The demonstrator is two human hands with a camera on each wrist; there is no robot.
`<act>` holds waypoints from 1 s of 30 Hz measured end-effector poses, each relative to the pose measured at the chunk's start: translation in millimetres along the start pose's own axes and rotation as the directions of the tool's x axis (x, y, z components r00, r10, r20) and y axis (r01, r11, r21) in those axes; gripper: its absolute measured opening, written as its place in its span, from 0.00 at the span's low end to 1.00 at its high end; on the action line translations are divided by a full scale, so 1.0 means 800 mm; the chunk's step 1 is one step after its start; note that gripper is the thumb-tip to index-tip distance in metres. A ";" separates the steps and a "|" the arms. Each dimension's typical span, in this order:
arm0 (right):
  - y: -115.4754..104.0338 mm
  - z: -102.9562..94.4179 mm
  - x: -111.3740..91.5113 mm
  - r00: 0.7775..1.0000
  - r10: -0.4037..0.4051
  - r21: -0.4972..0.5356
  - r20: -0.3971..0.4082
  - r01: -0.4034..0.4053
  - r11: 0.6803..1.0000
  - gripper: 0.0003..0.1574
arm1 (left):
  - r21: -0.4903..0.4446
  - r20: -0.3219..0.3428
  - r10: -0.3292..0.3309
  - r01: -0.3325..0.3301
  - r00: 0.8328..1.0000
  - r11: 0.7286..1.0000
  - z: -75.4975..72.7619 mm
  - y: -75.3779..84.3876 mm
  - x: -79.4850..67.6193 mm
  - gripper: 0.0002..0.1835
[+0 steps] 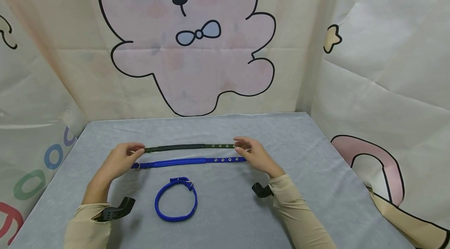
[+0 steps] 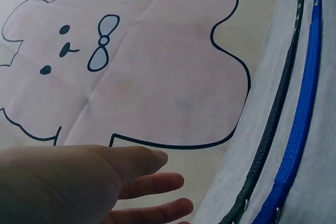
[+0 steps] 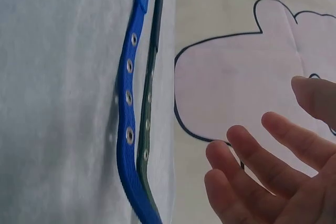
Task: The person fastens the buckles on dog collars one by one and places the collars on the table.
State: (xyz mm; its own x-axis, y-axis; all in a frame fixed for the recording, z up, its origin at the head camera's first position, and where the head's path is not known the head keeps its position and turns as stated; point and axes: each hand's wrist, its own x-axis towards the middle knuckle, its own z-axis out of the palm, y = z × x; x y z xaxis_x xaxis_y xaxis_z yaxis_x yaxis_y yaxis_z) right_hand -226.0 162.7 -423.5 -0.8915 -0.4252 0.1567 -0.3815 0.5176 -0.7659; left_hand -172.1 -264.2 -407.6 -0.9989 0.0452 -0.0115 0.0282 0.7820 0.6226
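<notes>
A dark green collar (image 1: 183, 147) lies unbuckled and straight across the table, its eyelets towards the right. Parallel to it, nearer me, runs a blue collar (image 1: 190, 162), also unbuckled. A second blue collar (image 1: 157, 201), buckled into a loop, lies in front of both. My left hand (image 1: 121, 160) is by the left ends of the straight collars, its fingertips overlapping the green one's end in the head view. At the eyelet ends is my right hand (image 1: 256, 154). Both wrist views show loosely bent fingers (image 3: 247, 150) with nothing between them, apart from the straps.
A grey-blue cloth (image 1: 225, 206) covers the table. Cloth hangings stand behind and at both sides, the back one printed with a pink bear (image 1: 211, 69). A black wrist mount (image 1: 117, 210) sticks out from the left sleeve, another (image 1: 261, 190) from the right.
</notes>
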 end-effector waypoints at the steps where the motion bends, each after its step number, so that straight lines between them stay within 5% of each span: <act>1: 0.001 -0.001 0.000 1.000 0.004 -0.009 -0.004 -0.004 1.000 0.26 | 0.008 0.008 -0.015 0.015 1.000 1.000 -0.001 -0.001 0.000 0.25; 6: 0.007 -0.007 0.000 0.999 0.044 -0.043 0.000 -0.044 0.998 0.26 | 0.055 0.034 -0.078 0.076 0.996 0.996 -0.006 -0.010 0.000 0.26; 20: 0.034 -0.018 0.002 0.985 0.159 -0.138 0.069 -0.149 0.979 0.32 | 0.119 0.171 -0.129 0.110 0.977 0.987 0.002 -0.030 0.015 0.26; 30: 0.043 -0.017 0.002 0.975 0.174 -0.184 0.134 -0.148 0.972 0.33 | 0.147 0.177 -0.079 0.053 0.981 0.988 0.008 -0.040 0.016 0.18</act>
State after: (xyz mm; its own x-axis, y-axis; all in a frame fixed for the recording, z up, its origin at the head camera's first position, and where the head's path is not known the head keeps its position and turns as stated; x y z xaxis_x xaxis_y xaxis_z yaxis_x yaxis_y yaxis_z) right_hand -243.8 189.8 -440.7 -0.9033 -0.4242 -0.0644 -0.2834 0.7026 -0.6527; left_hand -185.5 -284.4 -432.4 -0.9757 0.0921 -0.1990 -0.0201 0.8660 0.4997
